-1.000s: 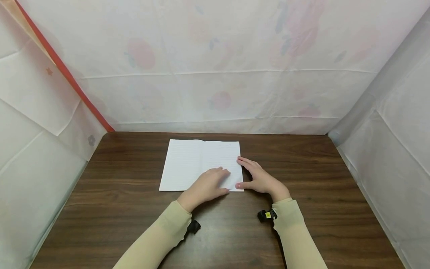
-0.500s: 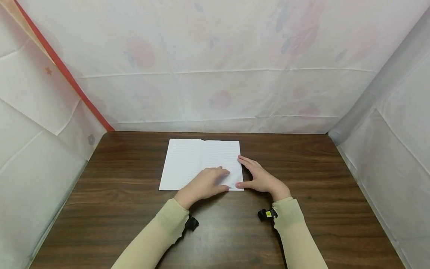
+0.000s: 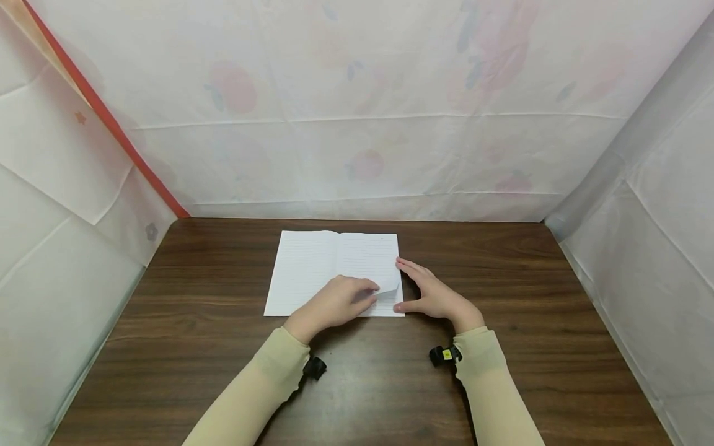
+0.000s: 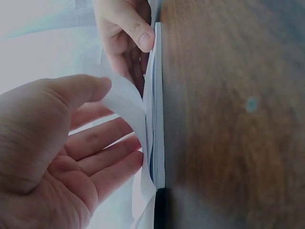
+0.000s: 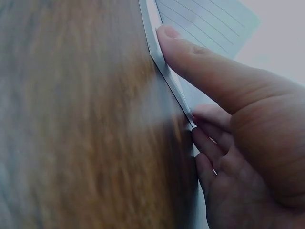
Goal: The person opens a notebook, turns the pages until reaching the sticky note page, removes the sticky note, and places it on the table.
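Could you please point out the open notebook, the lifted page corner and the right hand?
open notebook [image 3: 304,272], head view, left page.
lifted page corner [image 3: 388,286], head view, curled sheet.
right hand [image 3: 437,300], head view, back of hand.

An open lined notebook [image 3: 329,272] lies flat at the center of a dark wooden table [image 3: 502,371], the only low obstacle on its surface. White sheeting [image 3: 357,124] walls the table in at twelve, nine and three o'clock, closing those sides to any approach; only the six o'clock edge, where both sleeved arms enter, stands open. Bare tabletop spreads wide at nine and three o'clock of the notebook, and a narrower strip runs behind it at twelve. The left hand [image 3: 334,302] and right hand [image 3: 432,296] crowd the notebook's five o'clock corner, where a lifted page corner [image 3: 387,288] stands between them, narrowing that gap.
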